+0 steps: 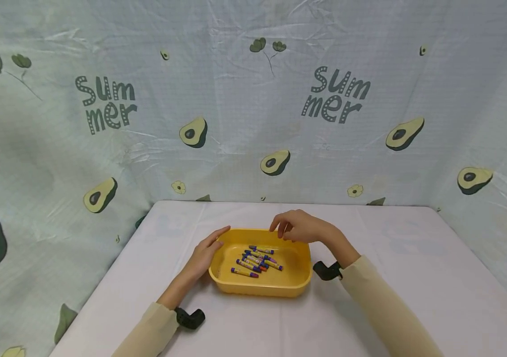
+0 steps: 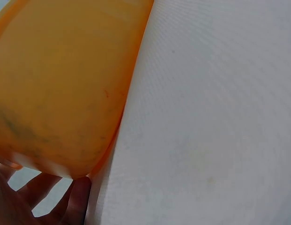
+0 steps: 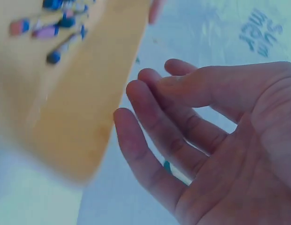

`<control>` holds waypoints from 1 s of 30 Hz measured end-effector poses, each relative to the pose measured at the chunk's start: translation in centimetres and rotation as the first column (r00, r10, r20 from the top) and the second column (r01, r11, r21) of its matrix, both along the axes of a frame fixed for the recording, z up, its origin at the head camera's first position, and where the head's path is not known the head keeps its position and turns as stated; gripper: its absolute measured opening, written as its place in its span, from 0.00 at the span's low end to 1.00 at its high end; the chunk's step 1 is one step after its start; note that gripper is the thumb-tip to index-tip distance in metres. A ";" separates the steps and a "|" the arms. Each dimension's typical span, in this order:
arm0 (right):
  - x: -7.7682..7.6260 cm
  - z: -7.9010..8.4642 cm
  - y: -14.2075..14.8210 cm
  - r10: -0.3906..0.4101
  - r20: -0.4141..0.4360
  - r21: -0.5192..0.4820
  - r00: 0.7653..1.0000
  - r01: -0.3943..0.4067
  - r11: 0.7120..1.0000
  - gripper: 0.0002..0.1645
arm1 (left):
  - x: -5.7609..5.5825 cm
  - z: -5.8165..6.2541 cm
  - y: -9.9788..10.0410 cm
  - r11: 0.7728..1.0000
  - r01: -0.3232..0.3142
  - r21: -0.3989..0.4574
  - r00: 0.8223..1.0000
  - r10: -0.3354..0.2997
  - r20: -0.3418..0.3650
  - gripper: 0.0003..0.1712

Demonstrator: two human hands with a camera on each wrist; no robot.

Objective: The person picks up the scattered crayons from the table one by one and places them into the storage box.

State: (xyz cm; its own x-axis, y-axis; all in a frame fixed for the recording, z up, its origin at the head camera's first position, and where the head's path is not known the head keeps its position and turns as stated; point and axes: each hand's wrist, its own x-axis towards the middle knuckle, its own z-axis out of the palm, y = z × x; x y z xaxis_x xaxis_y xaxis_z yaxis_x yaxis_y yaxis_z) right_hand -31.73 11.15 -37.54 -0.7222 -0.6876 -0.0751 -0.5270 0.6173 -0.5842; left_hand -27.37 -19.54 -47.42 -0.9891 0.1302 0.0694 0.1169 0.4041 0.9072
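Observation:
A yellow plastic tray point(image 1: 300, 283) with rounded corners holds several crayons point(image 1: 244, 272) in yellow wrappers, loosely heaped left of its middle. My left hand point(image 1: 203, 254) holds the tray by its left side, thumb at the rim and fingers along the outside. In the left wrist view, fingertips point(image 2: 80, 190) meet the edge of the tray's orange-looking wall point(image 2: 65, 84). Over the back right rim hovers my right hand point(image 1: 300, 225), its fingers loosely bent. The right wrist view shows that hand point(image 3: 182, 136) with nothing in it, beside the tray's edge.
The tray is near the middle of a table covered with a white cloth point(image 1: 392, 277). Behind and at the sides hangs a pale curtain point(image 1: 235, 89) printed with avocados and lettering. A black wrist camera mount point(image 1: 327, 270) sticks out close to the tray's right side.

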 end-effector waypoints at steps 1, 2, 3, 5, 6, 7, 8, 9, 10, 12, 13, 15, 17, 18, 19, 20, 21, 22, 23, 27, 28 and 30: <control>0.1 0.0 0.8 -0.010 -0.007 -0.018 1.000 0.010 1.000 0.19 | 0.0 0.0 0.0 1.000 0.002 0.001 1.000 -0.002 0.004 0.28; 0.1 0.0 1.6 -0.023 -0.018 -0.032 1.000 0.022 0.999 0.20 | 0.1 0.0 0.0 1.000 0.003 -0.002 1.000 -0.003 0.006 0.28; 0.2 -0.1 2.5 -0.033 -0.025 -0.047 0.999 0.032 0.998 0.20 | 0.0 0.0 0.0 1.000 0.003 -0.007 1.000 -0.003 0.004 0.28; 0.3 -0.4 4.2 -0.053 -0.036 -0.073 0.998 0.050 0.996 0.20 | 0.0 0.0 0.0 1.000 -0.003 -0.008 1.000 0.003 0.007 0.28; 0.3 -0.6 5.0 -0.062 -0.037 -0.084 0.997 0.058 0.995 0.20 | 0.1 0.0 0.0 1.000 -0.007 -0.009 1.000 0.007 0.010 0.28; 0.3 -0.8 5.8 -0.073 -0.039 -0.089 0.997 0.070 0.994 0.20 | 0.0 0.0 0.0 1.000 -0.011 -0.011 1.000 0.011 0.013 0.28; 0.2 -1.0 6.6 -0.084 -0.038 -0.094 0.996 0.080 0.992 0.20 | 0.0 0.1 0.0 1.000 -0.014 -0.013 1.000 0.014 0.013 0.28; 0.2 -1.2 7.5 -0.089 -0.038 -0.098 0.995 0.085 0.992 0.20 | 0.0 0.1 -0.1 1.000 -0.019 -0.012 1.000 0.019 0.016 0.28; 0.1 -1.5 8.2 -0.094 -0.040 -0.102 0.995 0.089 0.991 0.20 | 0.0 0.1 -0.1 1.000 -0.024 -0.010 0.999 0.024 0.021 0.28; 0.1 -2.0 9.7 -0.113 -0.035 -0.105 0.993 0.109 0.988 0.20 | 0.0 0.1 -0.1 1.000 -0.025 -0.013 0.999 0.026 0.024 0.28; 0.1 -2.3 10.4 -0.119 -0.035 -0.105 0.992 0.115 0.988 0.20 | -0.1 0.1 -0.1 1.000 -0.025 -0.014 0.999 0.025 0.025 0.28; 0.2 -2.9 11.6 -0.122 -0.034 -0.101 0.992 0.118 0.988 0.19 | -0.1 0.0 -0.1 1.000 -0.023 -0.015 0.999 0.024 0.027 0.28; 0.3 -3.4 12.5 -0.130 -0.033 -0.096 0.991 0.127 0.987 0.19 | -0.1 0.0 0.0 1.000 -0.022 -0.013 0.999 0.022 0.027 0.28; 0.4 -3.6 12.9 -0.130 -0.036 -0.093 0.991 0.127 0.988 0.19 | -0.1 0.0 0.0 1.000 -0.020 -0.014 0.999 0.021 0.027 0.28; 0.5 -3.8 13.3 -0.126 -0.038 -0.090 0.991 0.123 0.988 0.19 | -0.1 0.0 0.0 1.000 -0.019 -0.015 0.999 0.019 0.026 0.28; 0.6 -4.1 13.5 -0.128 -0.036 -0.086 0.991 0.124 0.989 0.19 | -0.1 0.0 0.1 1.000 -0.020 -0.014 0.999 0.020 0.027 0.28; 0.7 -4.3 13.7 -0.129 -0.031 -0.085 0.991 0.126 0.988 0.19 | -0.1 0.0 0.2 1.000 -0.020 -0.011 0.999 0.020 0.028 0.28; 0.8 -4.5 13.9 -0.132 -0.025 -0.082 0.991 0.130 0.988 0.20 | -0.1 0.0 0.2 1.000 -0.022 -0.010 0.999 0.022 0.027 0.28; 0.9 -4.6 14.0 -0.130 -0.018 -0.081 0.991 0.129 0.988 0.20 | -0.1 0.0 0.2 1.000 -0.024 -0.009 0.999 0.024 0.027 0.28; 1.2 -5.4 14.3 -0.130 0.019 -0.078 0.991 0.131 0.988 0.22 | 0.0 0.1 0.2 1.000 -0.018 -0.001 1.000 0.018 0.025 0.28; 1.3 -5.5 14.4 -0.124 0.027 -0.075 0.992 0.126 0.989 0.22 | 0.0 0.1 0.2 1.000 -0.017 0.000 1.000 0.017 0.024 0.28; 1.3 -5.8 14.4 -0.109 0.047 -0.066 0.993 0.112 0.992 0.23 | 0.0 0.1 0.2 1.000 -0.017 0.003 1.000 0.017 0.026 0.28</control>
State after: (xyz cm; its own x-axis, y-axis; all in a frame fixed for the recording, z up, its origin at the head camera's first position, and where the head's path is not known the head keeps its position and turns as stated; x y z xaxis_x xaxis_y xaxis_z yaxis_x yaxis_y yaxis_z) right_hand -30.38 25.54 -43.34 -0.7908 -0.6088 -0.0634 -0.4313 0.6278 -0.6480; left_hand -27.37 -19.33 -47.31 -0.9926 0.1130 0.0445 0.0867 0.4033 0.9110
